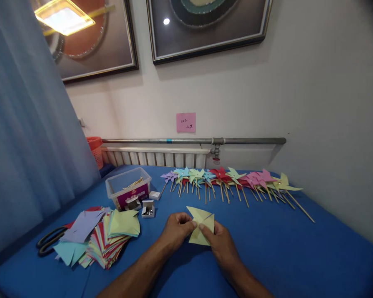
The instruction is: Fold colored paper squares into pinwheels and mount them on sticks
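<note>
left hand and right hand pinch paper, pinwheels along far edge of table; paper likely light, easily creased, best held by corners.

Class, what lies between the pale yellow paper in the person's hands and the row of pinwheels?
Only a bare stretch of the blue surface lies between the pale yellow paper and the pinwheels; the head view shows this.
</note>
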Demonstrator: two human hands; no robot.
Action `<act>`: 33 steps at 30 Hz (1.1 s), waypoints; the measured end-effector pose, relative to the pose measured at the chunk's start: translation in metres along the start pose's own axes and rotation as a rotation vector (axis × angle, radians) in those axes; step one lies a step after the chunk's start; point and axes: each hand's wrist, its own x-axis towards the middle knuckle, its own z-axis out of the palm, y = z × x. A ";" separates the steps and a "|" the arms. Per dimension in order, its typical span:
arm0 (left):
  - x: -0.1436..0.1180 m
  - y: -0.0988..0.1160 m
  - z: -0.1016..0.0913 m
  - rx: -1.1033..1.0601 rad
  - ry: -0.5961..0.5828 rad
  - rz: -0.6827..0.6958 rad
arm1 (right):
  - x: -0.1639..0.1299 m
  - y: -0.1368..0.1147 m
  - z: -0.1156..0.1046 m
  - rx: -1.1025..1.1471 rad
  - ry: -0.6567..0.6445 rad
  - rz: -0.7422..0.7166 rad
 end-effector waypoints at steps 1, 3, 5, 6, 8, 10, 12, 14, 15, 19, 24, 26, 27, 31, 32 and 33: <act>0.000 -0.001 0.001 -0.004 0.002 -0.003 | -0.001 -0.002 0.001 -0.006 -0.001 -0.001; 0.000 -0.002 0.002 -0.008 0.007 -0.002 | -0.003 -0.004 0.002 -0.017 0.003 -0.003; 0.000 -0.003 0.003 -0.005 0.017 0.005 | -0.004 -0.003 0.002 -0.019 0.004 0.000; 0.000 -0.003 0.003 -0.002 0.022 0.007 | -0.003 -0.002 0.002 -0.015 0.001 0.002; 0.000 -0.003 0.003 0.004 0.029 0.003 | -0.002 0.000 0.002 -0.008 -0.009 0.003; 0.000 -0.003 0.004 0.006 0.029 -0.003 | -0.001 0.002 0.001 -0.002 -0.015 0.002; 0.000 -0.003 0.004 0.001 0.032 -0.005 | 0.000 0.002 0.001 -0.002 -0.027 0.001; 0.001 -0.003 0.003 -0.001 0.039 -0.005 | -0.001 0.000 0.001 0.003 -0.046 -0.002; 0.001 -0.002 0.003 0.001 0.044 -0.007 | -0.002 -0.002 0.001 0.007 -0.057 -0.001; 0.001 -0.001 0.002 0.022 0.055 -0.015 | -0.007 -0.011 0.002 0.087 -0.074 0.017; -0.001 -0.001 0.003 0.069 0.064 -0.003 | -0.010 -0.020 0.001 0.184 -0.082 0.034; -0.001 -0.002 0.004 0.076 0.052 -0.003 | -0.010 -0.023 0.001 0.172 -0.053 0.060; -0.001 -0.002 0.004 0.078 0.046 0.000 | -0.010 -0.024 0.001 0.170 -0.042 0.069; 0.000 -0.005 0.004 0.078 0.037 0.006 | -0.011 -0.028 0.004 0.222 -0.053 0.090; 0.000 -0.006 0.004 0.079 0.037 0.000 | -0.011 -0.028 0.005 0.251 -0.064 0.098; 0.000 -0.007 0.004 0.081 0.039 -0.006 | -0.012 -0.027 0.005 0.281 -0.073 0.106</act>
